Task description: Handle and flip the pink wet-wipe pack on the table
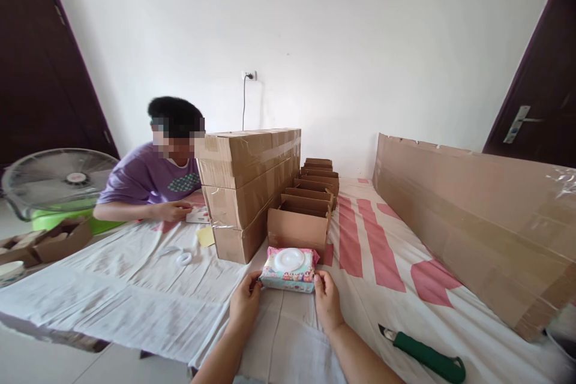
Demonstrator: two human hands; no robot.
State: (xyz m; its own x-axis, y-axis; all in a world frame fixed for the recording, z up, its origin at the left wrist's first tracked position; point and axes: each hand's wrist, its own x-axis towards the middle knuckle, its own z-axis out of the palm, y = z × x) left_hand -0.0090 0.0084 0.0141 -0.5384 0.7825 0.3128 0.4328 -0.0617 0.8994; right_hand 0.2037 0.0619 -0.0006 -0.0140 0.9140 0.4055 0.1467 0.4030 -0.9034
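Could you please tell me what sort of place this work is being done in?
Probably a room at home used as a small packing station: stacked taped cartons, a row of open small boxes, and a cloth-covered table between two doors.

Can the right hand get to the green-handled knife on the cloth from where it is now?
Probably yes. The right hand is at the end of the wipes pack, and the knife lies on the cloth on its own side, with nothing between them. It would have to let go first.
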